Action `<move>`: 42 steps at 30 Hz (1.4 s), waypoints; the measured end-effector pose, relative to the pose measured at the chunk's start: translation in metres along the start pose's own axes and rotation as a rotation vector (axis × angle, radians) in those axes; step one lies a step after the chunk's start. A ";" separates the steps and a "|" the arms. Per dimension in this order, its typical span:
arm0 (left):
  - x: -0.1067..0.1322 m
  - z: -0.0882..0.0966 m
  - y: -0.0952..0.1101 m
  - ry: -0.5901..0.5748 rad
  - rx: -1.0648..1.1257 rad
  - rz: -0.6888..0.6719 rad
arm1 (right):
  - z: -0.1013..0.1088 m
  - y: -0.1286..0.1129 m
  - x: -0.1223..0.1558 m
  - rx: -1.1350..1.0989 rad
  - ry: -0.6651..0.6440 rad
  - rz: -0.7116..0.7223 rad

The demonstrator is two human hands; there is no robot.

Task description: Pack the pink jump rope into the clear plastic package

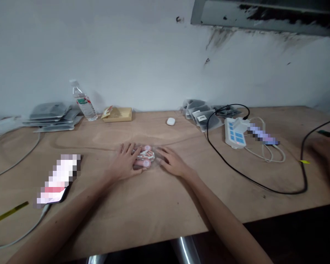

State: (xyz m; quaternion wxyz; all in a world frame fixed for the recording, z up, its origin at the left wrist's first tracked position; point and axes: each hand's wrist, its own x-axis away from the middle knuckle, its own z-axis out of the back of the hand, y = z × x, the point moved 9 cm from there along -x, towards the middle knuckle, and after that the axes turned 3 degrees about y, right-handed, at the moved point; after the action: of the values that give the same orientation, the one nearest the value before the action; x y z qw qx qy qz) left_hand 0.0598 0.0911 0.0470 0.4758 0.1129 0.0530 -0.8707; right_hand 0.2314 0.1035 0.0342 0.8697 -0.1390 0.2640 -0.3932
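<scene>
A small clear plastic packet (145, 155) lies on the wooden table in front of me. Inside it show two round pink pieces and several small white and orange-brown pieces, too blurred to name. My left hand (125, 161) rests flat over the packet's left part with its fingers spread, hiding that side. At the packet's right edge is my right hand (173, 162), palm down, its fingers reaching left and apart from the thumb. Whether the right fingertips touch the plastic film is unclear.
Toward the wall stand a water bottle (84, 102), a cardboard tray (118, 114), a white case (171, 121) and stacked grey pouches (51, 114). A phone (59, 179) lies left. Right are a power strip (234, 132), a black cable (253, 180) and another person's hand (328, 150).
</scene>
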 end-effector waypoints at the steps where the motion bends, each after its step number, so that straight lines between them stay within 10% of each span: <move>1: 0.000 0.000 0.001 0.001 0.002 0.005 | -0.002 -0.002 -0.001 -0.006 0.014 -0.006; 17: 0.003 -0.001 0.005 -0.024 -0.008 0.005 | -0.007 0.029 -0.005 -0.262 0.196 -0.190; 27: 0.000 -0.002 -0.012 -0.043 0.034 -0.048 | 0.025 0.069 0.006 -0.373 0.238 -0.271; 42: 0.001 -0.004 -0.009 -0.057 -0.014 -0.031 | 0.023 0.004 0.001 -0.115 0.031 0.008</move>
State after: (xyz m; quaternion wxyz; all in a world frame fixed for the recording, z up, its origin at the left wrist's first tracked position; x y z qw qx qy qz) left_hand 0.0521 0.0960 0.0429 0.4642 0.0841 0.0472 -0.8805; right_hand 0.2473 0.1063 0.0513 0.8577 -0.1813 0.3003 -0.3759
